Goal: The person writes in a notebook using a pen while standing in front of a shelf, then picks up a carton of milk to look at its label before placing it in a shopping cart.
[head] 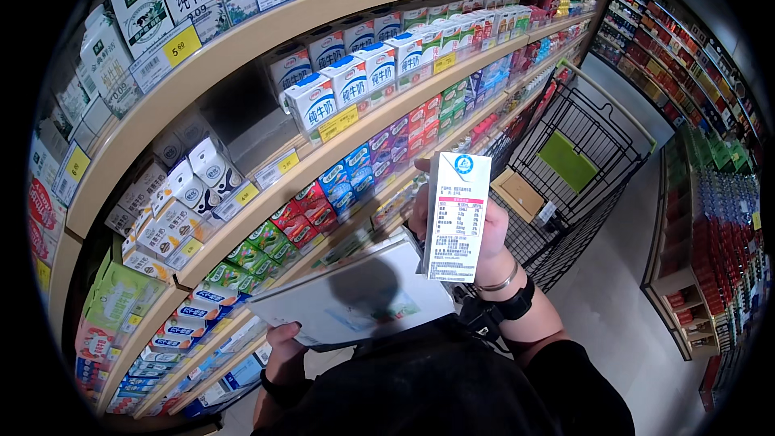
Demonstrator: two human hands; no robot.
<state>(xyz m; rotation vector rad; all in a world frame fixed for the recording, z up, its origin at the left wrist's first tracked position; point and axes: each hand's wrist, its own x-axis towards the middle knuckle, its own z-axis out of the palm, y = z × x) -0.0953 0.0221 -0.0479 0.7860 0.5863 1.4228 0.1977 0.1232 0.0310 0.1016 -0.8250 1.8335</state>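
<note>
My right hand [495, 236] grips a small white drink carton [455, 171] upright in front of me. The face turned towards me carries a blue round mark, a nutrition table with a pink heading and small print. Lower down, my left hand [286, 340] holds a broad white box [303, 304] by its near left edge, thumb on top. A dark shadow and a faint coloured picture lie across the box's face. Its upper right corner is just behind the lower part of the carton.
Curved wooden shelves [236, 198] with milk cartons [351, 82] and price tags run along my left. A black wire shopping cart [575, 109] stands ahead to the right, with a brown cardboard box [517, 195] inside. A display rack [672, 236] of bottles stands farther right on the pale floor [605, 303].
</note>
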